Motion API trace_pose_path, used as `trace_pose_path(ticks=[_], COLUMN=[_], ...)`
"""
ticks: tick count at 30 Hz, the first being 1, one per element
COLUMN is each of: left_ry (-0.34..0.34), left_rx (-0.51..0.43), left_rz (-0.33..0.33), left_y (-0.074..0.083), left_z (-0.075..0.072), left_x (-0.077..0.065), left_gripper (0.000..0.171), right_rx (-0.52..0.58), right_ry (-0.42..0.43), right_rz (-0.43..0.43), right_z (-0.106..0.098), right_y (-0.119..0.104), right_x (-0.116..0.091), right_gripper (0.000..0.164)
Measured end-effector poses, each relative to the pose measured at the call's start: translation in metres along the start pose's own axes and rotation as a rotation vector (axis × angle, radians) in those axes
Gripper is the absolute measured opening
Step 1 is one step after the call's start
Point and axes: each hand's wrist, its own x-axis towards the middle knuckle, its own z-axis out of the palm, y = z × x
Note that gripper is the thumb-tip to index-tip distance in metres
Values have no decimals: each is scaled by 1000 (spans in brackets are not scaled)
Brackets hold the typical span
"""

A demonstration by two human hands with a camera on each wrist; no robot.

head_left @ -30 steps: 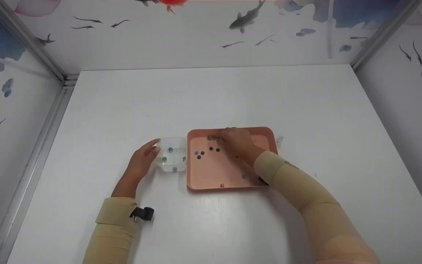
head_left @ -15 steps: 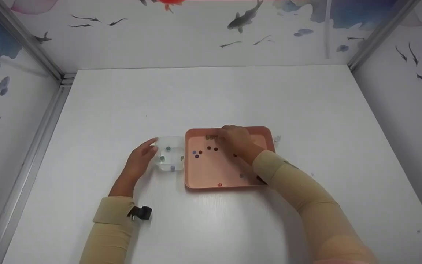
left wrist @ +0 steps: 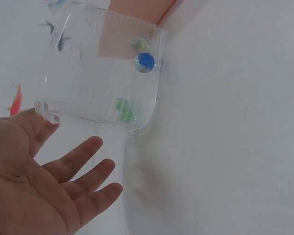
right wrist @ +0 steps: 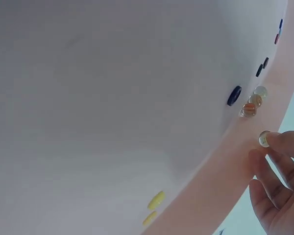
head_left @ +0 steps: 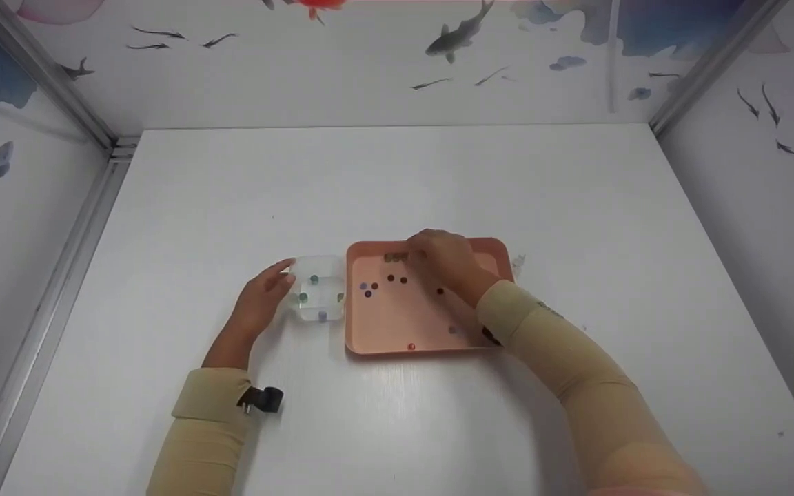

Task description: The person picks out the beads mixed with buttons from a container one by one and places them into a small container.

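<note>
My right hand (head_left: 445, 258) is at the far wall of a pink tray (head_left: 397, 317). Its thumb and a finger pinch a clear glass marble (right wrist: 264, 139), beside a row of marbles (right wrist: 255, 101) lying along that wall. My left hand (head_left: 259, 300) is at the left side of a clear plastic container (head_left: 321, 265), thumb and forefinger at its rim and the other fingers (left wrist: 95, 198) stretched out apart from it. Inside the container lie several marbles, among them a blue-swirled marble (left wrist: 145, 62) and a green marble (left wrist: 125, 110).
Small dark discs (head_left: 397, 279) and a blue disc (head_left: 363, 286) are scattered in the tray. A red piece (head_left: 411, 346) lies by its near wall, and yellow discs (right wrist: 156, 200) show too. A small clear object (head_left: 519, 262) lies right of the tray on the white table (head_left: 383, 186).
The right hand's knuckles have risen slightly at the tray's far wall. The left hand and container hold their places; the whole view has shifted a little left.
</note>
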Motion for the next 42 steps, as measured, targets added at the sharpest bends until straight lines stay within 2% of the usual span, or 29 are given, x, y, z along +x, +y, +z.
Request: trace_pose_path(ticks=[9, 17, 27, 42], left_ry=[0, -5, -9, -14], left_rx=[-4, 10, 31, 25], left_rz=[12, 4, -7, -7], left_y=[1, -1, 0, 1], left_z=[0, 1, 0, 1], left_x=[1, 1, 1, -1], left_gripper=[50, 51, 52, 54], right_rx=[65, 62, 186, 389], right_ry=[48, 83, 92, 171], right_rz=[28, 50, 130, 37], right_z=[-5, -11, -16, -17], right_y=[0, -4, -4, -12], right_x=[-1, -1, -2, 2], right_gripper=[26, 26, 28, 26])
